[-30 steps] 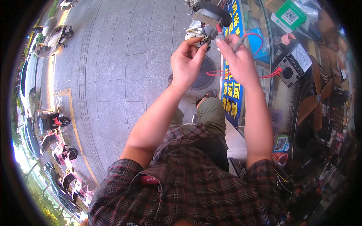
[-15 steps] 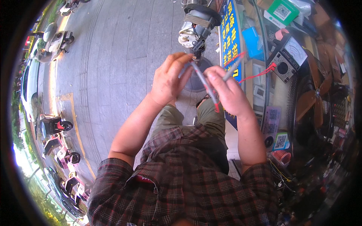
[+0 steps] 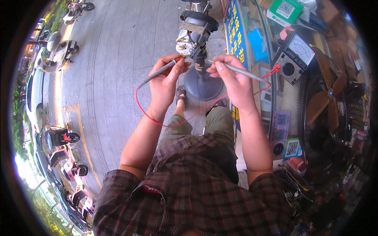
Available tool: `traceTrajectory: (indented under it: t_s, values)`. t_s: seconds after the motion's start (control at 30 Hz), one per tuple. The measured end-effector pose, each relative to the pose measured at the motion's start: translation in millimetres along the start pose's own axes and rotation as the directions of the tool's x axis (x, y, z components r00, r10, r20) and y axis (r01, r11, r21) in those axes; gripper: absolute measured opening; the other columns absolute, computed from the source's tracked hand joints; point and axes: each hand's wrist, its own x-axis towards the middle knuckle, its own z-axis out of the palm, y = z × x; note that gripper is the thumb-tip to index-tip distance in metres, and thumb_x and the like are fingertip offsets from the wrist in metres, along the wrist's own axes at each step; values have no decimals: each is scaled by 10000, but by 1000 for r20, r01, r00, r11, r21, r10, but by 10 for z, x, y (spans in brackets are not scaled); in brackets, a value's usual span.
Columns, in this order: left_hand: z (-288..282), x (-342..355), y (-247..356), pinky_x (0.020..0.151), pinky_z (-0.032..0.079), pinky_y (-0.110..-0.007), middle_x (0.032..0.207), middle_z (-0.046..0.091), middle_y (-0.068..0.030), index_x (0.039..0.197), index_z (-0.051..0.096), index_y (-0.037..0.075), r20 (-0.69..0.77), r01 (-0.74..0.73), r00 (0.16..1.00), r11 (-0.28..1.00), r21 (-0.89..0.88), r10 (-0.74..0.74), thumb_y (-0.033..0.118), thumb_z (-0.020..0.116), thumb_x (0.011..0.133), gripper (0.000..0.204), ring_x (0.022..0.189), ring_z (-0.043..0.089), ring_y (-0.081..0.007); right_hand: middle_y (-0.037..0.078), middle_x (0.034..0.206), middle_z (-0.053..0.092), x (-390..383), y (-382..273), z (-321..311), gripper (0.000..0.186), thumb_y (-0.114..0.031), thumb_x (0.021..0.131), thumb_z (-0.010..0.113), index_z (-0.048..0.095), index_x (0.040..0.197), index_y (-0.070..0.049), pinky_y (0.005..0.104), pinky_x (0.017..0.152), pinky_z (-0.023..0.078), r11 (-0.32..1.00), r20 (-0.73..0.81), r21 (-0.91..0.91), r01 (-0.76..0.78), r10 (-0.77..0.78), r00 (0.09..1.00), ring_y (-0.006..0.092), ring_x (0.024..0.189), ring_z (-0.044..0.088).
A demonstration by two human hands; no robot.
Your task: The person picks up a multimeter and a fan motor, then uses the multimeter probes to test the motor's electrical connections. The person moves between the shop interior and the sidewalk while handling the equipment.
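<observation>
**Red leads, bare motor: where this probing could slip**

Red test wire [image 3: 157, 118] loops from the left hand [image 3: 167, 84] down across the lap and back up toward an analogue multimeter [image 3: 293, 59] lying on the glass worktop [image 3: 271, 90] at about two o'clock. The left hand is closed around a grey test probe [image 3: 159, 72], its tip aimed at the stripped fan motor [image 3: 195, 33] at twelve o'clock. The right hand [image 3: 232, 80] is likewise clamped on a second grey probe [image 3: 236, 70], whose point reaches in toward the same motor from the three o'clock side. The motor sits on top of a pedestal stand, with its round base [image 3: 202, 84] on the pavement [image 3: 110, 59] between the person's feet.

Both tips converge on a small cluster of terminals and wires, too small to tell which contact each one touches. In my judgement the main risk is a tip skating off its contact: the probes are held far back on long shafts, so a slight wrist tremor moves the points a good deal. If the two tips bridge neighbouring terminals, the reading would be false.

The slack red wire hangs across the knee; a shift of the leg could snag it and tug the left probe away, or drag the meter toward the worktop edge.

The meter's dial lies well off to the right of the motor, so glancing over at it means looking away from the tips, which invites a slip. The stand looks top-heavy, and pressing hard on the motor could rock it.
</observation>
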Motion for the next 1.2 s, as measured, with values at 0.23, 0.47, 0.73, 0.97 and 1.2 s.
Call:
traceTrajectory:
  t_s: [0.23,0.47,0.73,0.97,1.2]
  values:
    - [153,88,43,802,612,-321,1212,728,-160,1230,624,-40,-14,-23,1000,996,92,24,155,657,1043,273,942,759,-218,93,1137,711,326,179,59,251,-96,1045,642,618,1258,36,268,942,541,992,-13,-81,93,-94,995,129,1061,686]
    - [210,123,34,766,614,-317,1235,727,-153,1225,611,-31,0,-8,1000,997,78,8,160,649,1049,262,900,761,-210,106,1001,748,450,241,76,175,-63,962,718,694,1128,-11,308,746,557,868,-3,-379,321,-348,938,161,869,722]
    - [201,150,14,757,609,-319,1242,724,-153,1224,592,-18,0,5,1000,1000,25,-5,164,636,1055,252,889,758,-208,120,997,755,420,206,96,192,-71,964,714,682,1144,-15,321,760,569,871,-12,-383,307,-337,941,195,881,741]
    - [184,189,17,757,600,-311,1239,725,-146,1237,585,-12,20,24,999,999,45,-25,174,642,1054,267,884,758,-205,122,986,759,419,210,99,196,-74,970,707,679,1156,-21,324,762,574,854,-1,-410,320,-351,936,197,897,754]
    - [168,213,-30,754,592,-303,1220,727,-150,1245,572,-10,7,62,998,998,4,-62,175,638,1056,273,886,757,-207,119,985,759,425,211,103,192,-76,973,704,680,1155,-21,324,758,572,851,-2,-413,324,-357,934,194,891,752]
